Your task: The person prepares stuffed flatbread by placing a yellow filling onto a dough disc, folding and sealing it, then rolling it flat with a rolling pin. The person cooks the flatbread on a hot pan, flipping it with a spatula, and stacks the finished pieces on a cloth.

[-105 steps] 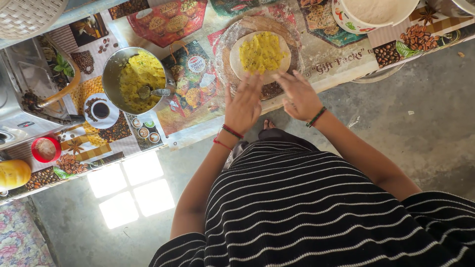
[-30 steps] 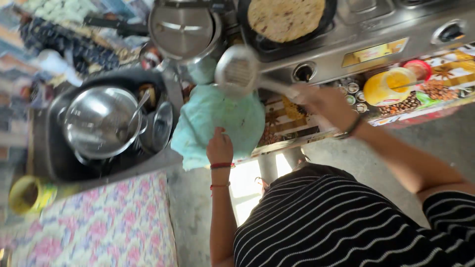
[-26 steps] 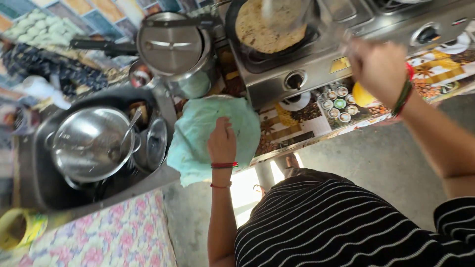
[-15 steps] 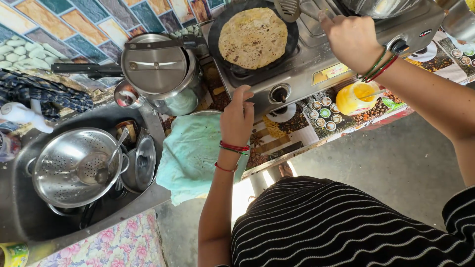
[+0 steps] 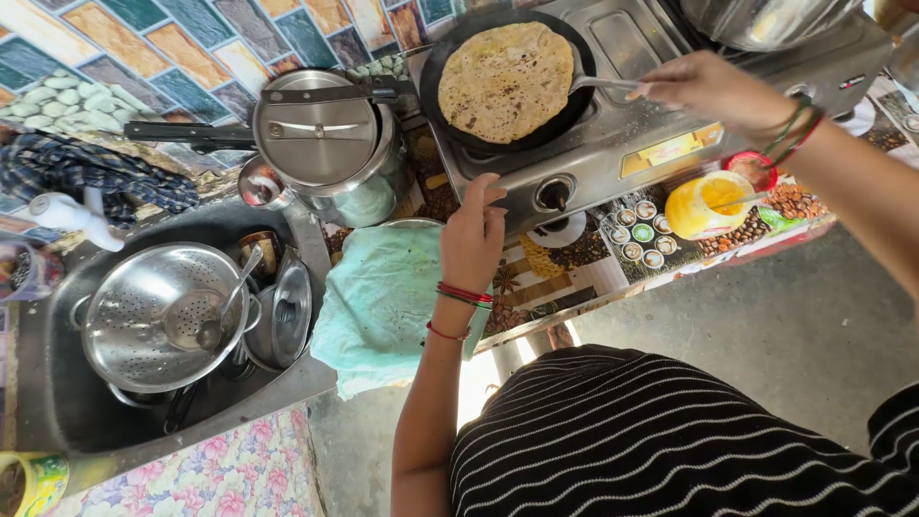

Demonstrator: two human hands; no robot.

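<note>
A round flatbread [image 5: 505,80] with brown spots lies in a black pan [image 5: 448,117] on a steel gas stove [image 5: 632,134]. My right hand [image 5: 710,88] holds the handle of a metal spatula [image 5: 595,84] whose blade rests at the flatbread's right edge. My left hand [image 5: 473,236] reaches toward the stove's front, fingers close to the burner knob [image 5: 555,194]. Under that wrist a pale green cloth [image 5: 383,304] covers something on the counter.
A steel pressure cooker [image 5: 330,146] stands left of the stove. The sink [image 5: 57,402] holds a colander [image 5: 153,316], a ladle and lids. A yellow jar [image 5: 706,205] with a spoon sits on the patterned counter. Grey floor lies below right.
The view has swung from the plate of yellow food to the stove. My right hand brought the spatula to the flatbread; my left hand rose from the green cloth toward the knob.
</note>
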